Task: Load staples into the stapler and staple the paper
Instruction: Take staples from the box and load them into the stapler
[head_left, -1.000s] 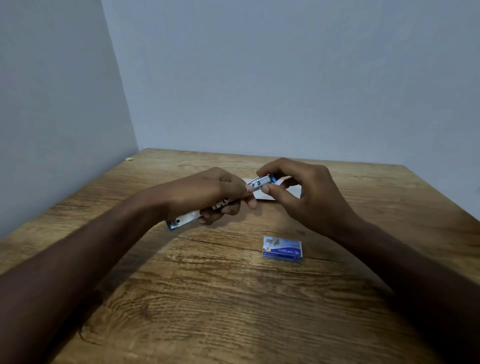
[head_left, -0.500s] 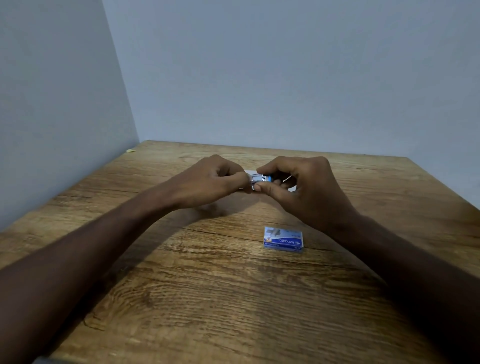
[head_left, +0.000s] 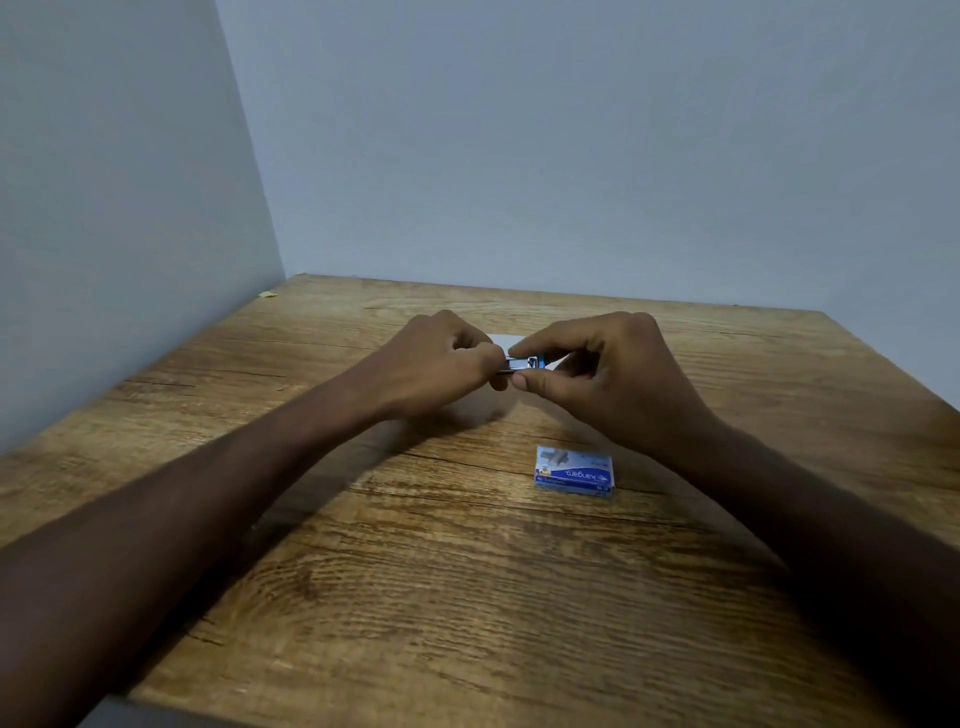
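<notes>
A small blue and silver stapler (head_left: 524, 364) is held between both hands above the wooden table (head_left: 467, 597); only a short stretch of it shows between the fingers. My left hand (head_left: 436, 364) wraps around its left part and hides most of it. My right hand (head_left: 613, 374) pinches its right end between thumb and forefinger. A white sheet of paper (head_left: 501, 340) lies on the table behind and under the hands, mostly hidden. A blue box of staples (head_left: 575, 471) lies flat on the table in front of my right hand, lid closed.
Grey walls close the table on the left and at the back. A tiny yellowish scrap (head_left: 268, 294) lies at the far left edge by the wall. The table's near edge (head_left: 156, 701) shows at the bottom left.
One second ago the stapler's long body stuck out below my left hand; now the hand covers it. Both hands have drawn closer together and moved slightly farther away.
</notes>
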